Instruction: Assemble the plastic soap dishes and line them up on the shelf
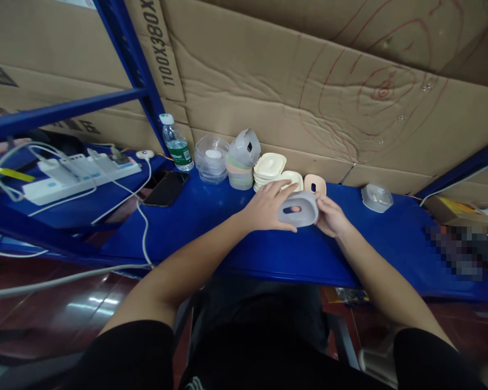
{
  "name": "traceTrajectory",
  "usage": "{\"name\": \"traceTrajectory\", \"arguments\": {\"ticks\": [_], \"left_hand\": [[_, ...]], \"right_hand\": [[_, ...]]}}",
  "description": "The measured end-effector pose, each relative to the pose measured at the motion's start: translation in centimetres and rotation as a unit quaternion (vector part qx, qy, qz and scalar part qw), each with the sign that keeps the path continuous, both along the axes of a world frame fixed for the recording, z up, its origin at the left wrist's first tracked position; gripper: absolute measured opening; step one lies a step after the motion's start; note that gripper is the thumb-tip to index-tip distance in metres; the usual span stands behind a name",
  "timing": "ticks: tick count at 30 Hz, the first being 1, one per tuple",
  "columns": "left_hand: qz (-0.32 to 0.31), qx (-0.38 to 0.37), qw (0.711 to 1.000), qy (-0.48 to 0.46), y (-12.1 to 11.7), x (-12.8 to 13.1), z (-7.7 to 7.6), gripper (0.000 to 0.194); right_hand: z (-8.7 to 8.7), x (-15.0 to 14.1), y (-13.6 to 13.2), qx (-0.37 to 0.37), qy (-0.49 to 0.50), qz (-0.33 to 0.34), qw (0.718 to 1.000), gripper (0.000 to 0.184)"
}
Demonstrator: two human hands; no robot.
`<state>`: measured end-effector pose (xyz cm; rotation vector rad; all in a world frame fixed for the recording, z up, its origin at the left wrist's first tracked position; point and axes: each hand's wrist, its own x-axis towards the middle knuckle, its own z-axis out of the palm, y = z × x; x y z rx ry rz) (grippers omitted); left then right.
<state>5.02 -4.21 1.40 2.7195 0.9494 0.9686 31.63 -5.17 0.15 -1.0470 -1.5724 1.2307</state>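
Note:
Both my hands hold a grey plastic lid (299, 209) with an oval hole, just above the blue shelf (211, 227). My left hand (266, 206) grips its left side, thumb beneath and fingers reaching over the top. From the right, my right hand (329, 215) closes on its edge. Just behind the lid lie a cream lid (293, 177) and a pink lid (314, 184) with a slot. Further back stands a stack of cream lids (269, 168).
A stack of coloured bowls (239, 172) topped by a tilted grey lid (245, 147), clear containers (211, 158), a water bottle (177, 143), a black phone (166, 188), power strips (79, 172) with white cables, and a clear lid (376, 197) at right. Cardboard lines the back wall.

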Motion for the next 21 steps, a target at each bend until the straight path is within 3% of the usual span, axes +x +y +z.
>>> {"name": "traceTrajectory", "arguments": {"ticks": [3,7,11,14,21], "left_hand": [[0.005,-0.04,0.999,0.031,0.0,0.5,-0.6,0.096],[0.038,-0.054,0.997,0.051,0.7,0.1,-1.1,0.082],[0.035,-0.071,0.992,0.099,1.6,-0.5,-1.7,0.064],[0.015,-0.101,0.986,0.132,2.1,-0.5,-2.2,0.053],[0.02,-0.118,0.982,0.146,2.3,-0.3,-2.1,0.047]], "right_hand": [[-0.4,-1.0,0.1,-0.03,0.001,0.048,0.998,0.05],[-0.7,0.4,1.0,0.072,-0.115,0.063,0.989,0.041],[-1.4,1.5,1.5,0.207,-0.262,0.005,0.943,0.028],[-2.0,0.7,2.1,0.273,-0.33,-0.03,0.903,0.031],[-3.6,-2.2,5.3,0.326,-0.447,-0.076,0.829,0.048]]}}
